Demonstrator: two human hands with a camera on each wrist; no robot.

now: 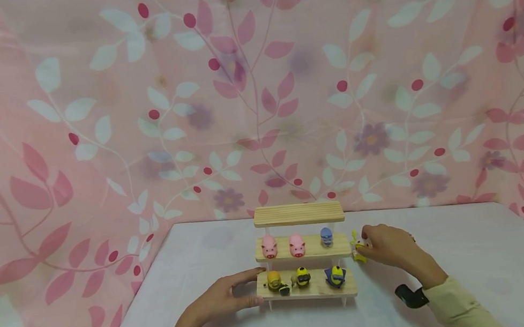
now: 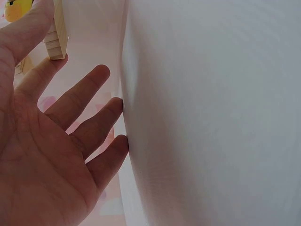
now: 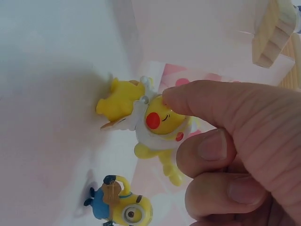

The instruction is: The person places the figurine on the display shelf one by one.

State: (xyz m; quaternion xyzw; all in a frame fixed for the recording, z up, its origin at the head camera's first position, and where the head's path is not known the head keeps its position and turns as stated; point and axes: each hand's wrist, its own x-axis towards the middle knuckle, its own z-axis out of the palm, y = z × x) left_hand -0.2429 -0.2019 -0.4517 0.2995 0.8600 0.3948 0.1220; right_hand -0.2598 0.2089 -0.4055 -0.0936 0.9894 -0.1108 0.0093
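Observation:
A three-tier wooden display shelf (image 1: 299, 214) stands on the table. My left hand (image 1: 226, 297) holds the left end of its lowest board (image 1: 306, 292) between thumb and index finger; the other fingers are spread in the left wrist view. My right hand (image 1: 390, 248), just right of the shelf, pinches a yellow figurine (image 3: 162, 120) with red cheeks and a white costume. Close behind it in the right wrist view is another yellow figurine (image 3: 120, 100). A minion figurine (image 3: 120, 202) with a guitar stands nearby on the table.
Two pink pig figurines (image 1: 283, 246) and a blue figurine (image 1: 326, 237) occupy the middle board. Several yellow-and-black figurines (image 1: 302, 277) line the lowest board, one in a dark cape (image 1: 336, 277). A floral pink cloth (image 1: 255, 105) hangs behind the white-covered table (image 1: 205, 261).

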